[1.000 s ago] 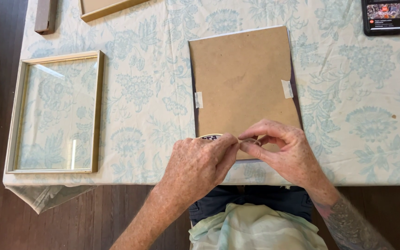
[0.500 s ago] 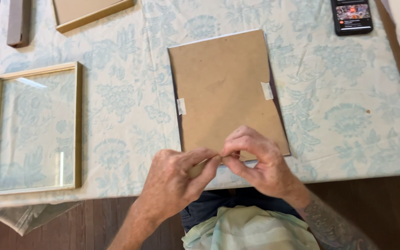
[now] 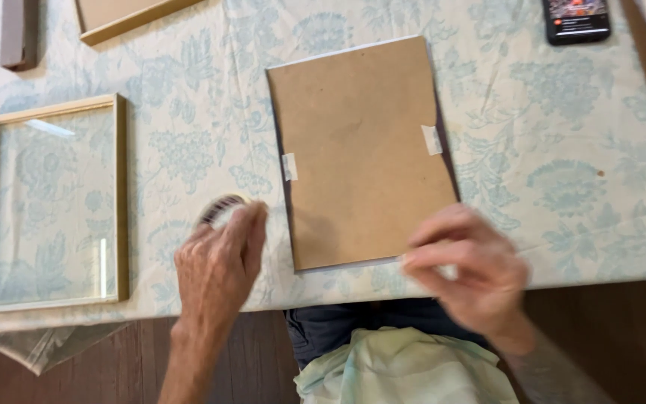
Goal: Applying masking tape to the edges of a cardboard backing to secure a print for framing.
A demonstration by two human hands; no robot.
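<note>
1. We have one view, worn on the head, looking almost straight down on the table (image 3: 532, 179).
2. It sits close; the brown board (image 3: 357, 150) fills centre frame.
3. The person's lap lies at 6 o'clock, probably seated.
4. The nearer edge is motion-blurred.

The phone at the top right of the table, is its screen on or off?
On. The phone lies face up on the tablecloth, and its screen shows a lit, colourful picture rather than plain black glass.
</note>
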